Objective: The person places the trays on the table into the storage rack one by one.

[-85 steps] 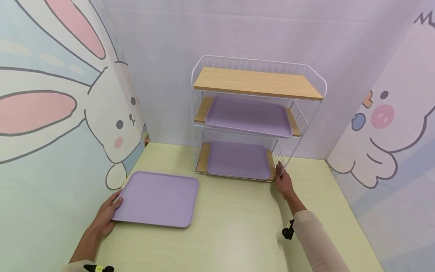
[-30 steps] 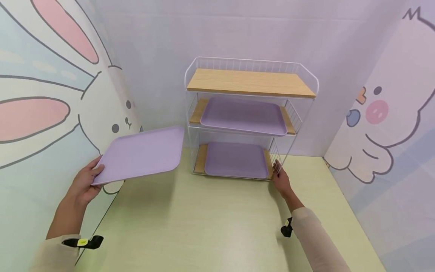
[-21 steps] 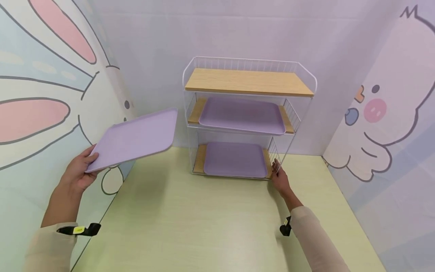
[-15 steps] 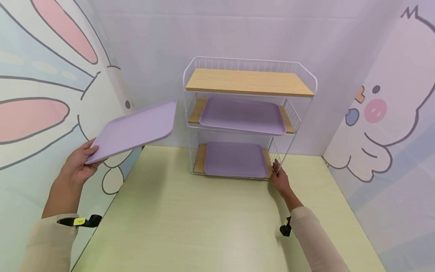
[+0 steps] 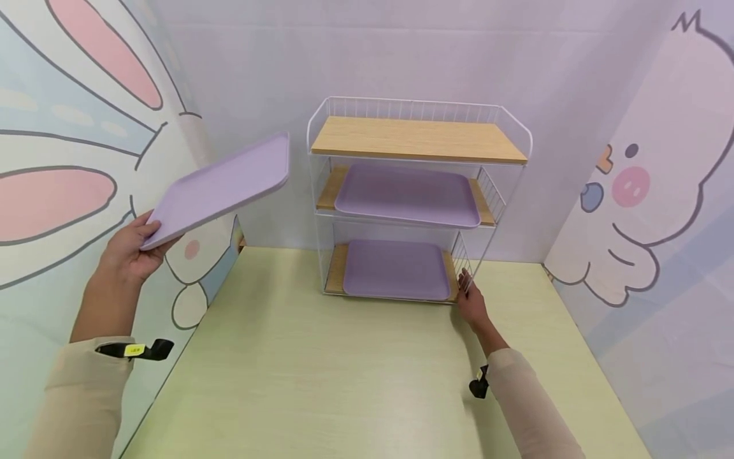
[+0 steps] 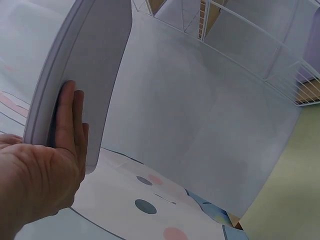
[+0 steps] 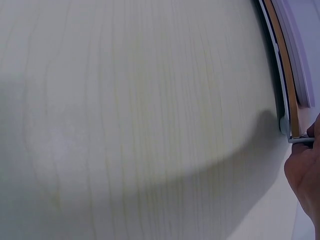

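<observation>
My left hand holds a purple rectangular tray by its near left corner, thumb on top and fingers underneath. The tray is up in the air left of the rack, tilted with its far right side higher. In the left wrist view, straight fingers lie along the tray's underside. A white wire rack with three wooden shelves stands at the back. My right hand grips its lower right front corner; the right wrist view shows the hand at the corner wire, fingertips partly hidden.
One purple tray lies on the middle shelf and another purple tray on the bottom shelf. The top shelf is bare wood. A pale yellow-green table carries the rack. Printed walls enclose the left, back and right.
My left hand has lifted the tray from the table at the left, raising it and tilting it upward beside the rack. My right hand has stayed at the rack's lower corner.
</observation>
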Available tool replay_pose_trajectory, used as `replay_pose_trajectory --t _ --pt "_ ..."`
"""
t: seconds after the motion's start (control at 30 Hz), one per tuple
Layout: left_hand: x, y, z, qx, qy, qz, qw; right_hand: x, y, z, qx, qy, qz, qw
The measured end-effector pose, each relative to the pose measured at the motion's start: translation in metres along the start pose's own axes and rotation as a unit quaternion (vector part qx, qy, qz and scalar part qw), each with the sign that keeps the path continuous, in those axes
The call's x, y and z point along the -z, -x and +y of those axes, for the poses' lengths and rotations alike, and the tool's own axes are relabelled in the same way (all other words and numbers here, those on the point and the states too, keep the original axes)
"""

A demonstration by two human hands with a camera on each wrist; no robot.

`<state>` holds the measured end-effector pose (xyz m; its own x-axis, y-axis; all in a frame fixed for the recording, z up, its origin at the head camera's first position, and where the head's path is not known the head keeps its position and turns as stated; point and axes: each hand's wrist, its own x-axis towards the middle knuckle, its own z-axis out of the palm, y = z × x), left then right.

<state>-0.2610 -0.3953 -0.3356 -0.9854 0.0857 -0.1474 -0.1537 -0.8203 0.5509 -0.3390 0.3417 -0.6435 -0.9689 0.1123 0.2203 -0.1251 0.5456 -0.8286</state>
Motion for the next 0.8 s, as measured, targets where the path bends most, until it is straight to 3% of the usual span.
replay_pose_trajectory --t 0.23,0.5,0.73,0.8 --pt "-0.014 0.001 0.007 -0.01 0.032 0.014 0.9993 0.006 0.01 -0.024 -0.002 -0.006 0.003 1.0" --pt "-0.04 -0.006 0.019 -0.013 0.057 0.048 0.9971 0.011 0.022 -0.054 -0.024 -0.009 -0.029 0.999" --pt "-0.066 -0.014 0.026 -0.038 0.058 0.063 0.9956 0.011 0.022 -0.056 -0.042 -0.001 -0.03 0.999" --pt "-0.073 -0.015 0.027 -0.042 0.065 0.064 0.9949 0.009 0.017 -0.044 -0.033 -0.008 -0.029 0.999"
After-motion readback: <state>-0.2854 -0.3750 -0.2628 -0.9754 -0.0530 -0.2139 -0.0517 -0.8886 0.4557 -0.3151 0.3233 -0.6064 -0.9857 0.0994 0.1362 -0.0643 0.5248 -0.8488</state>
